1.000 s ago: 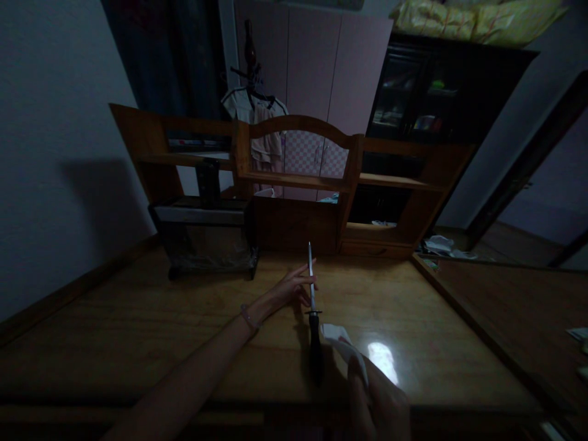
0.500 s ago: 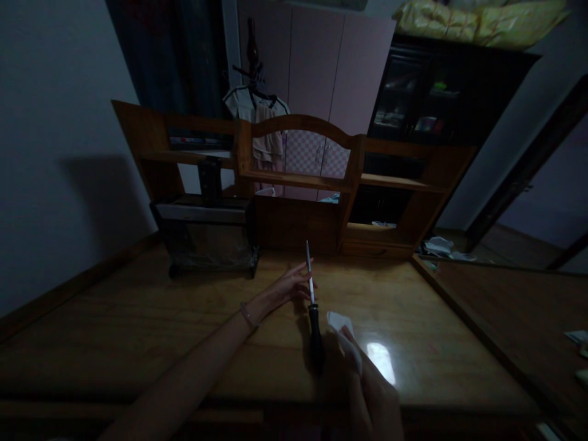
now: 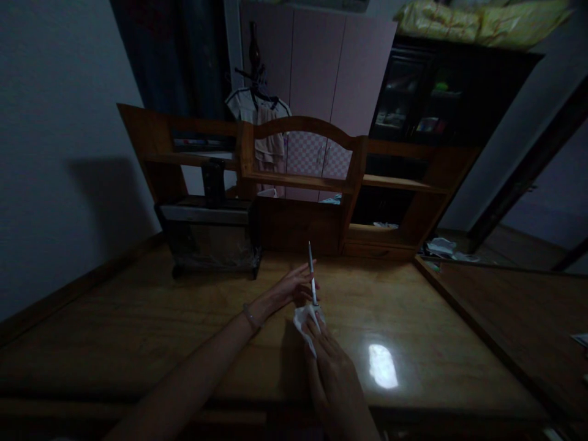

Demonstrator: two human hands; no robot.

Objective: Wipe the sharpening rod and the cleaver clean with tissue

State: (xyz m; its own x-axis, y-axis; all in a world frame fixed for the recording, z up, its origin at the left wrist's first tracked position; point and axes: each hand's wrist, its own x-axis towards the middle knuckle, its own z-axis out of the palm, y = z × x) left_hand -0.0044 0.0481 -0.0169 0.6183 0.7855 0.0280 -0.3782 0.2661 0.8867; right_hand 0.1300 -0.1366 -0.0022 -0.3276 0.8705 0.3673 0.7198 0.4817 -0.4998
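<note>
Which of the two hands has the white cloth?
The right hand, nearest the camera, presses the white cloth on the metal rod; the left hand holds the rod bare, farther out.

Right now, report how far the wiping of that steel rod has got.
Done: nothing provable; dim light hides any cleaned stretch. In hand: the left hand pinches the steel rod mid-shaft, the right hand presses a white cloth at its base. Left: probably the bare shaft up to the tip.

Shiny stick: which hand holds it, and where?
The left hand holds the metal rod by the lower part of its shaft; the right hand holds a white cloth against its bottom end.
</note>
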